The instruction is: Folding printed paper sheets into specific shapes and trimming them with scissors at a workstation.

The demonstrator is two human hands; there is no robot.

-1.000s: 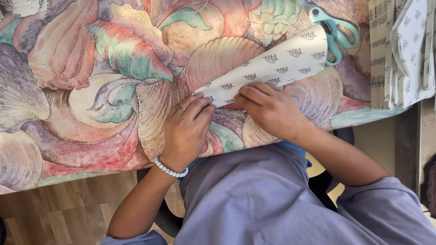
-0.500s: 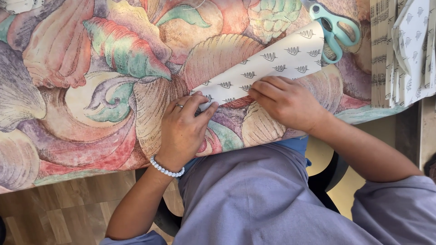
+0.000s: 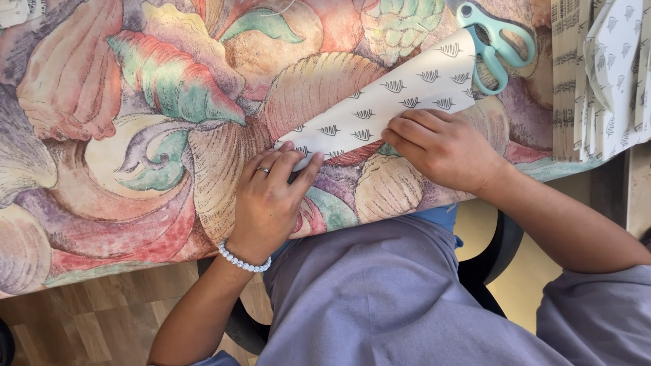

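Note:
A folded strip of white paper (image 3: 393,102) with small dark leaf marks lies slantwise on a table covered by a flowered cloth (image 3: 135,135). My left hand (image 3: 268,203), with a ring and a white bead bracelet, presses its fingertips flat on the paper's lower left end. My right hand (image 3: 444,149) lies flat on the paper's lower edge near the middle, fingers pointing left. Neither hand grips anything. Teal-handled scissors (image 3: 495,44) rest at the paper's upper right end, just above my right hand.
A stack of patterned paper sheets (image 3: 603,74) lies at the table's right end. The table's near edge runs just below my hands, above my lap in grey cloth. A black chair and wooden floor (image 3: 88,318) show beneath.
My right hand has slid to the right along the paper's lower edge, away from my left hand. My left hand stays pressed on the paper's left end.

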